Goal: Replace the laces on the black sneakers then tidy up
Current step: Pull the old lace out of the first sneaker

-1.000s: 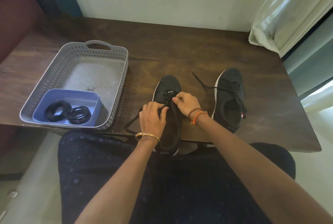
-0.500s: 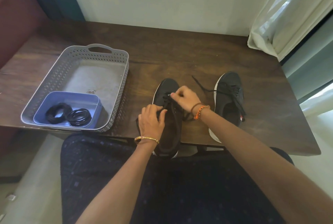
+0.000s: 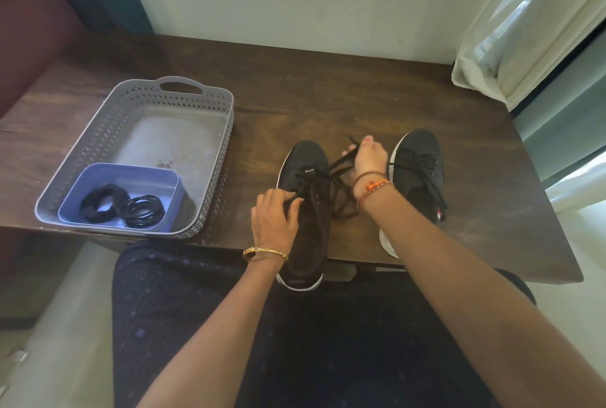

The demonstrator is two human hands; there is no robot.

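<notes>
Two black sneakers with white soles stand on the dark wooden table. The left sneaker [image 3: 306,161] overhangs the near edge. My left hand [image 3: 273,220] rests on its left side and pinches its black lace [image 3: 339,164] near the eyelets. My right hand [image 3: 369,158] is up and to the right of that shoe, pinching the other end of the same lace, which runs taut from the eyelets. The right sneaker [image 3: 418,158] stands beside it, laced, with loose ends trailing down its side.
A grey perforated basket [image 3: 108,132] sits at the table's left. Inside it a blue tub [image 3: 131,174] holds two coiled bundles of black laces [image 3: 123,206]. A curtain [image 3: 524,30] hangs at the right, a wall behind, my lap below the table edge.
My right hand has drawn the lace out from the left sneaker's eyelets, moving away and to the right. My left hand has stayed on the shoe.
</notes>
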